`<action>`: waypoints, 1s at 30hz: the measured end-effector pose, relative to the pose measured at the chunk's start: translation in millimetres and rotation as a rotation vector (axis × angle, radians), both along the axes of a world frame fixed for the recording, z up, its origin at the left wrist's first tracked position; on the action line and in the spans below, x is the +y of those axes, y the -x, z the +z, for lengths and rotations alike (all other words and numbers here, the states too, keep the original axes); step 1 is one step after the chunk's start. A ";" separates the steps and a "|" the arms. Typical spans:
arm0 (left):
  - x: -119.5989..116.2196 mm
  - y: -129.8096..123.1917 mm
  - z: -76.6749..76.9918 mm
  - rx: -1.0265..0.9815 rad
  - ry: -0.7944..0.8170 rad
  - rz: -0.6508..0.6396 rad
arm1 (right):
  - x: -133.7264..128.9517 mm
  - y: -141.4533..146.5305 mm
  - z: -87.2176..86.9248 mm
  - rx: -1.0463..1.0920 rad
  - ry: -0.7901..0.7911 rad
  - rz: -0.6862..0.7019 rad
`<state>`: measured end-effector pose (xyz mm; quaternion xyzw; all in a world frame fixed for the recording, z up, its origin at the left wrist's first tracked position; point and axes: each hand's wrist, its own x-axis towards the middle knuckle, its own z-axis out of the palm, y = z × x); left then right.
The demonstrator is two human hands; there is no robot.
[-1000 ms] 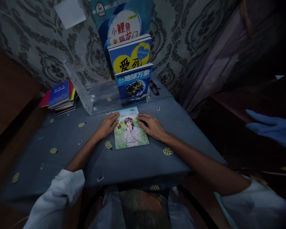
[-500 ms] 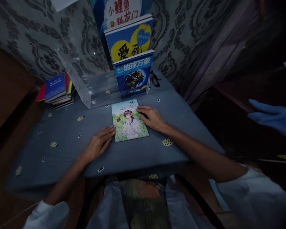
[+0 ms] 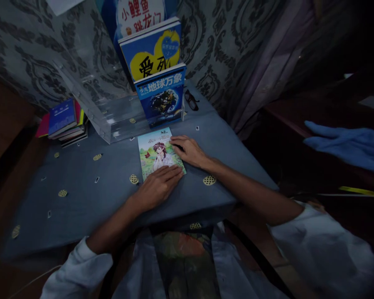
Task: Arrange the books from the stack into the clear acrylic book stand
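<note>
Fingers (image 3: 172, 171) of the left hand (image 3: 156, 190) are extended, side by side, and laid flat across the lower part of the booklet (image 3: 149, 160); their tips reach toward its lower right corner. No grip is formed. The near edge of the booklet is largely hidden beneath this hand.

Right hand (image 3: 191, 153): fingers loosely extended, thumb parted from them by a small gap. The fingertips rest on the upper half of the booklet's right edge; the rest of the hand lies outside that edge. It is not closed on the booklet.

Booklet position: flat on the bench (image 3: 90, 207), cover up, title end away from the person, between the 2 hands. Directly beyond it stands the blue globe book (image 3: 162, 97), front of 3 visible covers in a clear stand (image 3: 101, 124). Eyeglasses (image 3: 191, 101) lie to the right of the globe book.
</note>
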<state>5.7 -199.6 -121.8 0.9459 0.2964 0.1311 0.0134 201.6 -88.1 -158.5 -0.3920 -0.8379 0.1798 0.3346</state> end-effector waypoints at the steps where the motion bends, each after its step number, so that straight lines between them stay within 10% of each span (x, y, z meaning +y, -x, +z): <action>1: 4.1 -7.3 -1.0 0.022 0.002 0.001 | 0.4 -0.6 -0.9 0.009 0.000 0.003; 14: 1.0 -10.5 10.5 -0.041 -0.009 0.051 | 39.5 3.3 2.1 -0.017 0.024 -0.036; 20: -6.0 13.1 21.7 0.094 -0.013 0.397 | 23.9 -2.3 6.4 0.053 0.060 -0.009; 30: 52.2 -39.8 33.0 0.376 -0.022 0.661 | 18.9 -9.1 11.5 0.123 0.132 -0.095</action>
